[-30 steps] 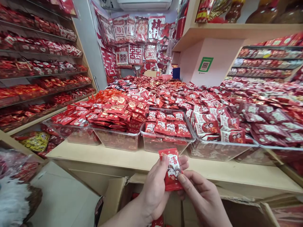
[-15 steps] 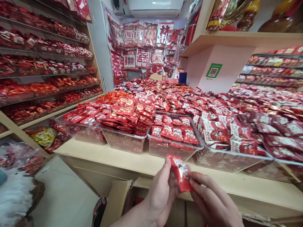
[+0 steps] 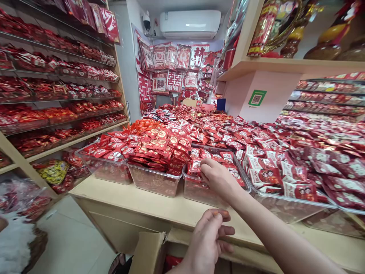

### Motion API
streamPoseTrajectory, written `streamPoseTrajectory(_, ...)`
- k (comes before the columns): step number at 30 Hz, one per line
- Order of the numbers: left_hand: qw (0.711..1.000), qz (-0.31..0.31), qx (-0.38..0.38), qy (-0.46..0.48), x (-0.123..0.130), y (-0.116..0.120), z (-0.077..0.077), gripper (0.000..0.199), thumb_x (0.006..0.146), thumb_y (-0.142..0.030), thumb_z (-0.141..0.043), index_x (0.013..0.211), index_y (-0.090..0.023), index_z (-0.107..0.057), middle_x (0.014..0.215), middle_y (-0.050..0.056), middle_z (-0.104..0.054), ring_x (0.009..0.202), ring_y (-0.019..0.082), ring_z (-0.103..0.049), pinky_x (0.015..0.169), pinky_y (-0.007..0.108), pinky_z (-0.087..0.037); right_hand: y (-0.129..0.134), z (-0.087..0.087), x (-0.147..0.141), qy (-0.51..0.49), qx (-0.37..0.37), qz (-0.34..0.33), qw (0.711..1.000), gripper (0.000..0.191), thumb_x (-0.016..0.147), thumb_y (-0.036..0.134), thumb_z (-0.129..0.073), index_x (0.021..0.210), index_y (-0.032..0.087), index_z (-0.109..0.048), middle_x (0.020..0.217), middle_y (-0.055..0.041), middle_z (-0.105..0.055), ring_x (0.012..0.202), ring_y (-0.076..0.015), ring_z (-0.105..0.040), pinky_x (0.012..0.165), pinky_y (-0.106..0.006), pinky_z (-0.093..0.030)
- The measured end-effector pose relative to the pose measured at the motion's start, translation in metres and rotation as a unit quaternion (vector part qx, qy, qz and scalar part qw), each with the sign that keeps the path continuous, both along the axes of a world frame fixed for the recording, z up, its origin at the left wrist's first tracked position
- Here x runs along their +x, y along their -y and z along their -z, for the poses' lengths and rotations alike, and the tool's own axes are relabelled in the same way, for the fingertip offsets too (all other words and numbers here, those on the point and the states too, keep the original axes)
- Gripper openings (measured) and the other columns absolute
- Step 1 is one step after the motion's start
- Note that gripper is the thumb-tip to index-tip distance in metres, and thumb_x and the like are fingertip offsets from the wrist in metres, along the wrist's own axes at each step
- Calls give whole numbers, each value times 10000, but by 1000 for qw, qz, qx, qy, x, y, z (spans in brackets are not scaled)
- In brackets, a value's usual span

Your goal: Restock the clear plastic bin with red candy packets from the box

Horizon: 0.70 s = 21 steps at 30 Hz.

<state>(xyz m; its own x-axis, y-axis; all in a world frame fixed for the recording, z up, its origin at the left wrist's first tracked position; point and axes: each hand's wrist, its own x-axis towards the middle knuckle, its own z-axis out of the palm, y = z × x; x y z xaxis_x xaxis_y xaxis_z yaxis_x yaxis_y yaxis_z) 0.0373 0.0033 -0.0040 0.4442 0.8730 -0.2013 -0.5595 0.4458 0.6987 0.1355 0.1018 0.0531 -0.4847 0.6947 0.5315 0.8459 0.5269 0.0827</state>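
Right hand [image 3: 218, 177] moved forward into a clear bin [image 3: 199, 195] of red packets [image 3: 195, 166], grip unclear; left hand [image 3: 207, 243] empty above cardboard box [image 3: 148, 253].

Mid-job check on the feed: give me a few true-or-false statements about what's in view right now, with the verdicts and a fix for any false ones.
1. The right hand is at the packets in a clear plastic bin. True.
2. The left hand is in that same bin. False: it is held low, by the counter, over an open cardboard box.
3. A white air conditioner is mounted high on the back wall. True.
4. The green-framed QR code sign is on the back wall among the red decorations. False: it is on a pink panel to the right.
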Motion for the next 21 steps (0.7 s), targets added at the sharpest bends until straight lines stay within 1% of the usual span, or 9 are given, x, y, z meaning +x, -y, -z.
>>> streamPoseTrajectory(3, 1000, -1, 5, -14, 2, -1, 4, 343, 675, -446, -640, 841, -153, -573, 995, 76, -508, 800, 160, -522, 509, 205, -396, -7, -1, -2, -10, -42, -14, 999, 193, 846, 131, -455, 693, 132, -573, 784, -73, -564, 671, -129, -520, 600, -228, -403)
streamPoseTrajectory(6, 1000, -1, 4, -31, 3, -1, 6, 361, 638, -459, -663, 820, -157, -583, 971, 68, -513, 811, 168, -518, 511, 205, -397, -16, -3, -1, -2, -75, -62, 995, 244, 846, 182, -484, 651, 119, -616, 733, -75, -588, 687, -135, -538, 646, -238, -415)
streamPoseTrajectory(9, 999, 1, 16, -46, 3, 0, 6, 342, 643, -434, -667, 828, -157, -590, 915, 60, -528, 822, 171, -517, 520, 204, -398, -22, -6, 0, -1, -79, -95, 992, 282, 853, 232, -485, 652, 124, -650, 724, -70, -613, 714, -142, -553, 708, -263, -424)
streamPoseTrajectory(12, 997, 12, 40, -66, 2, 1, 2, 318, 649, -392, -677, 842, -154, -589, 879, 53, -548, 824, 166, -523, 549, 209, -409, -17, -11, 3, -31, -64, -101, 992, 251, 852, 245, -487, 713, 130, -663, 771, -78, -629, 770, -161, -561, 746, -293, -434)
streamPoseTrajectory(14, 996, 19, 49, -72, 0, 3, -2, 314, 654, -388, -675, 829, -146, -578, 851, 49, -568, 747, 144, -542, 535, 205, -398, 0, -13, 9, -95, -37, -94, 990, 206, 848, 245, -489, 790, 136, -654, 832, -85, -631, 813, -171, -561, 754, -302, -443)
streamPoseTrajectory(15, 996, 22, 50, -74, 0, 4, -5, 308, 666, -394, -662, 818, -142, -568, 803, 41, -576, 670, 123, -544, 504, 196, -376, 14, -13, 15, -137, -21, -87, 987, 185, 845, 247, -492, 821, 141, -642, 836, -82, -628, 804, -168, -563, 734, -295, -451)
streamPoseTrajectory(17, 995, 25, 46, -85, -2, 5, -9, 289, 707, -403, -617, 807, -141, -545, 655, 2, -558, 500, 75, -492, 436, 179, -301, 50, -8, 28, -215, -6, -74, 974, 149, 842, 249, -492, 838, 169, -618, 768, -54, -614, 713, -151, -562, 644, -267, -460)
streamPoseTrajectory(19, 993, 34, 46, -105, -3, 5, -11, 276, 728, -406, -588, 799, -145, -530, 524, -42, -489, 400, 47, -400, 398, 174, -237, 94, 7, 41, -257, -22, -64, 964, 145, 844, 255, -479, 783, 220, -606, 651, -21, -576, 604, -147, -540, 542, -258, -444)
streamPoseTrajectory(21, 990, 41, 56, -123, -3, 5, -12, 266, 733, -403, -578, 786, -148, -525, 480, -61, -442, 381, 39, -343, 388, 172, -217, 137, 28, 49, -269, -56, -55, 960, 162, 841, 305, -481, 748, 284, -613, 653, -17, -588, 617, -165, -557, 504, -258, -442)
